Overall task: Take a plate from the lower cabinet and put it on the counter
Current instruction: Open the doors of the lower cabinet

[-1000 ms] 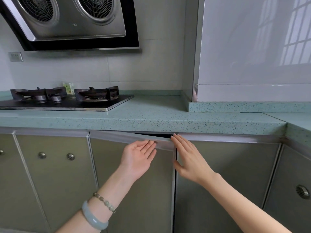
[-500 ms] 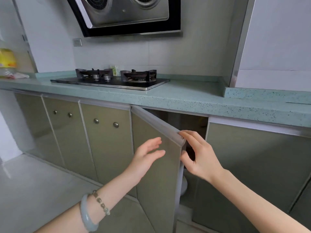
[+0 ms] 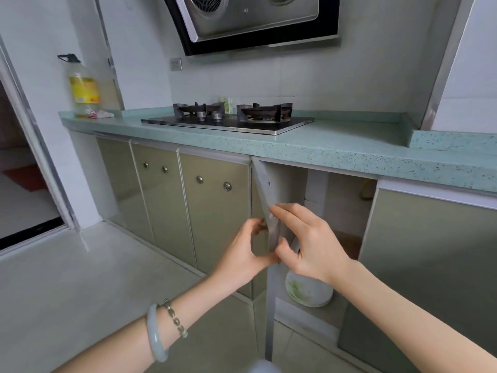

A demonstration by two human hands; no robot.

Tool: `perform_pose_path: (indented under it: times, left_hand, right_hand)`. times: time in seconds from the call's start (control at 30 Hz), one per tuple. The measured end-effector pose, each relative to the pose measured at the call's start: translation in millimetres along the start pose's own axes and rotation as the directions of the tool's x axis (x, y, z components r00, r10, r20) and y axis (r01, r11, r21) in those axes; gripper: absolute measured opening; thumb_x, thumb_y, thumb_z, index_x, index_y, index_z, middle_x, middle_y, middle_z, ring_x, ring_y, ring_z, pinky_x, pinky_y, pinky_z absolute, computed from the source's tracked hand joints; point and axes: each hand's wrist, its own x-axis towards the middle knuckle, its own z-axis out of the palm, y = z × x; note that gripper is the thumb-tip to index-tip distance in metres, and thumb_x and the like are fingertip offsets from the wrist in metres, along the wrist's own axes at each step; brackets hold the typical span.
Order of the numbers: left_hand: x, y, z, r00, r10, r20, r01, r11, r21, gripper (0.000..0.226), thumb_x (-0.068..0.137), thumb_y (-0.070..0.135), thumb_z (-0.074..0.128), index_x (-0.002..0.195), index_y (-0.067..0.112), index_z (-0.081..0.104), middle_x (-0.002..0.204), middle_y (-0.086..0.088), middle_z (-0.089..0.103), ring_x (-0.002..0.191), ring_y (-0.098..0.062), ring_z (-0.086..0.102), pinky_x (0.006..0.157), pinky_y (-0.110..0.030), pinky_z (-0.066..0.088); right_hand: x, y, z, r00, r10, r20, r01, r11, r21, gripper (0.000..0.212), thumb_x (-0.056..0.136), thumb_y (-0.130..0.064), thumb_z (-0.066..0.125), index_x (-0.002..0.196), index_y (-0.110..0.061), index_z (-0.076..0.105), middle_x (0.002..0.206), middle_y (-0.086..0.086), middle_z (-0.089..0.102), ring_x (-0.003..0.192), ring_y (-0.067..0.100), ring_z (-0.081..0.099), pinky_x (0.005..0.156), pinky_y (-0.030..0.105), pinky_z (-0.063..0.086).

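The lower cabinet door [image 3: 269, 208] stands swung out towards me, seen almost edge-on. My left hand [image 3: 246, 251] grips its outer face and my right hand [image 3: 309, 242] holds its top corner from the inner side. Inside the open cabinet [image 3: 341, 211], a white plate with a green pattern [image 3: 309, 290] lies on the cabinet floor, partly hidden by my right wrist. The speckled teal counter [image 3: 336, 149] runs above the cabinet.
A black gas hob [image 3: 228, 121] with two burners sits on the counter under a range hood [image 3: 250, 20]. An oil bottle [image 3: 82, 87] stands at the counter's far left end. Shut cabinet doors [image 3: 215, 211] flank the open one. Tiled floor lies to the left.
The cabinet door has swung from barely ajar to wide open. Both hands moved with its edge, and the plate inside has come into sight. The view shifted left and down.
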Motion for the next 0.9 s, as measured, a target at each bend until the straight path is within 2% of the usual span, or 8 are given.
perform_pose_path:
  times: [0.1,0.2,0.3,0.43,0.53,0.7,0.8,0.9]
  left_hand:
    - [-4.6,-8.3,-18.8,0.998,-0.014,-0.063,0.014,1.0,0.004,0.065,0.059,0.047,0.065,0.117,0.021,0.052,0.11,0.005,0.065,0.102,-0.014,0.062,0.088,-0.029,0.049]
    - [-9.3,-23.6,-46.1,0.996,-0.063,-0.064,0.057,0.994,-0.092,0.048,0.06,0.041,0.066,0.105,0.036,0.054,0.087,0.017,0.071,0.084,-0.003,0.066,0.073,-0.019,0.051]
    - [-15.4,-40.2,-75.2,0.995,-0.091,-0.052,0.085,0.991,-0.103,0.041,0.074,0.023,0.067,0.109,0.039,0.054,0.094,0.019,0.073,0.088,-0.001,0.067,0.077,-0.021,0.053]
    - [-16.0,-60.1,-105.6,0.984,-0.135,-0.119,0.122,0.987,-0.108,0.043,0.084,-0.013,0.05,0.106,0.023,0.056,0.1,0.0,0.069,0.093,-0.015,0.061,0.084,-0.027,0.049]
    - [-15.9,-63.4,-119.4,0.971,-0.164,-0.174,0.15,0.985,-0.087,0.028,0.083,-0.003,0.045,0.109,0.008,0.046,0.108,-0.007,0.047,0.098,-0.015,0.041,0.086,-0.028,0.038]
    - [-8.8,-63.5,-135.0,0.958,-0.196,-0.211,0.191,0.981,-0.042,0.048,0.091,0.006,0.051,0.134,0.008,0.031,0.129,0.0,0.042,0.119,-0.008,0.041,0.096,-0.018,0.033]
    - [-7.3,-70.3,-136.7,0.951,-0.193,-0.24,0.174,0.98,-0.098,0.067,0.091,-0.004,0.054,0.145,0.01,0.018,0.146,-0.003,0.034,0.135,-0.014,0.036,0.111,-0.029,0.032]
    - [-8.5,-76.8,-133.5,0.935,-0.193,-0.297,0.156,0.977,-0.142,0.08,0.088,-0.011,0.056,0.148,0.016,0.011,0.154,-0.007,0.027,0.14,-0.021,0.033,0.115,-0.041,0.03]
  right_hand:
    - [11.3,-13.3,14.0,0.998,-0.054,0.045,0.054,0.999,-0.002,0.052,0.074,-0.021,0.053,0.119,0.005,0.061,0.111,0.017,0.066,0.094,0.032,0.065,0.078,0.034,0.055]
    - [25.1,-21.1,31.1,0.99,-0.109,0.088,0.11,0.994,-0.005,0.058,0.074,-0.023,0.059,0.126,0.002,0.055,0.121,0.015,0.061,0.1,0.032,0.059,0.087,0.037,0.05]
    - [40.7,-32.7,54.4,0.981,-0.148,0.124,0.152,0.988,-0.026,0.065,0.077,-0.035,0.058,0.134,-0.004,0.049,0.132,0.01,0.054,0.115,0.032,0.049,0.101,0.04,0.039]
    - [73.5,-54.5,91.1,0.971,-0.188,0.145,0.202,0.976,-0.084,0.071,0.079,-0.042,0.058,0.139,-0.009,0.041,0.155,0.014,0.023,0.143,0.032,0.017,0.116,0.046,0.013]
    - [99.6,-64.9,115.5,0.955,-0.208,0.21,0.236,0.965,-0.119,0.076,0.081,-0.046,0.053,0.144,-0.011,0.032,0.159,0.01,0.011,0.147,0.026,0.002,0.118,0.046,-0.002]
    - [124.1,-69.8,144.1,0.951,-0.199,0.237,0.236,0.962,-0.138,0.078,0.081,-0.047,0.051,0.146,-0.012,0.026,0.159,0.011,0.011,0.147,0.028,0.001,0.116,0.047,-0.006]
    - [131.8,-68.4,153.8,0.94,-0.17,0.295,0.219,0.966,-0.139,0.084,0.078,-0.042,0.054,0.149,-0.015,0.017,0.158,0.014,0.01,0.147,0.029,0.0,0.116,0.048,-0.006]
    - [137.2,-66.4,157.0,0.917,-0.161,0.366,0.227,0.963,-0.145,0.091,0.079,-0.034,0.057,0.151,-0.019,0.005,0.159,0.015,0.004,0.147,0.03,-0.003,0.116,0.048,-0.005]
